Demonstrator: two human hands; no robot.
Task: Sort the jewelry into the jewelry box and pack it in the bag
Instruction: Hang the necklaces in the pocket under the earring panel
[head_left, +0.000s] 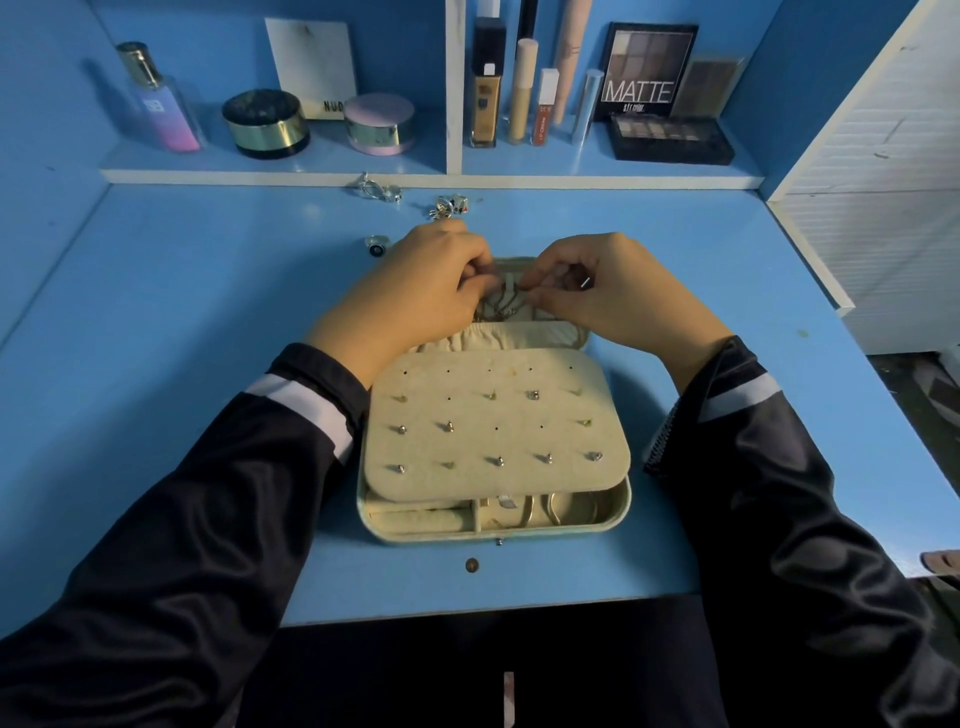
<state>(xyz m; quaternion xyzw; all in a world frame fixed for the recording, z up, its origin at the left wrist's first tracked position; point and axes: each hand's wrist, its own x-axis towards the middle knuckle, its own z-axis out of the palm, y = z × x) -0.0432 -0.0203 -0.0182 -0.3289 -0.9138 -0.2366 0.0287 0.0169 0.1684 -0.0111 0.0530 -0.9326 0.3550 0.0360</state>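
A cream jewelry box (618, 512) lies open on the blue desk, its earring panel (493, 426) studded with several small earrings. Over the box's far lid, my left hand (415, 291) and my right hand (608, 291) pinch a thin chain necklace (498, 304) at a small strap in the lid. The hands hide most of the chain. Loose rings (376, 244) and small silver pieces (452, 203) lie on the desk behind the hands. No bag is in view.
A shelf at the back holds a perfume bottle (161, 104), round jars (265, 122), cosmetic tubes (519, 88) and eyeshadow palettes (670, 137). More silver jewelry (376, 188) lies at the shelf's edge. A white cabinet (883, 208) stands at the right.
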